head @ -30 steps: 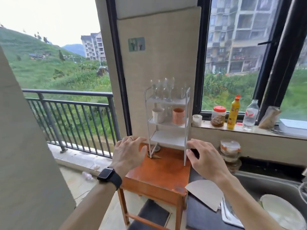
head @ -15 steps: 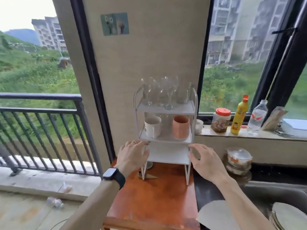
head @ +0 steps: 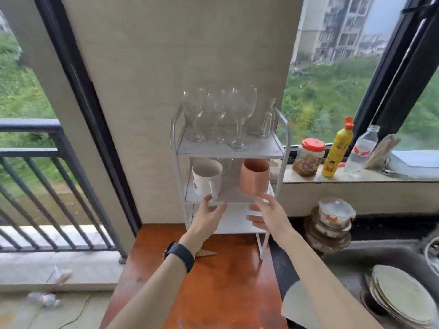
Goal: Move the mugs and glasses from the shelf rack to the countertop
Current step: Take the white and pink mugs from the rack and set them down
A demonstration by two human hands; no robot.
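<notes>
— Windows on both sides, a pale wall panel between them, and against that panel the white shelf rack (head: 228, 148) at the back edge of the reddish wooden desk (head: 213, 281). What do you see on it?

— Top shelf carries the wine glasses (head: 221, 115), clustered upright, with a clear handled glass mug (head: 266, 122) at the right end. Middle shelf has a white mug (head: 206, 180) toward the left and a pink mug (head: 254, 176) toward the right, both upright. The bottom shelf looks bare from here.

— And the hands?

— Left hand (head: 209, 216) is raised at the front edge of the middle shelf, fingers loosely spread, fingertips just under the white mug's handle. I cannot tell whether they touch it. A dark watch (head: 179, 256) sits on that wrist.

— The right one?

— Right hand (head: 267, 216) is open too, fingers apart, palm turned inward, fingertips close below the pink mug. It grips nothing.

— What's off to the right?

— A dark countertop (head: 282, 264) just beside the desk, then a sink with stacked plates (head: 403, 295). On the window ledge: a red-lidded jar (head: 308, 157), a yellow bottle (head: 337, 150) and a clear water bottle (head: 361, 150). Stacked lidded bowls (head: 332, 224) stand below the ledge.
</notes>
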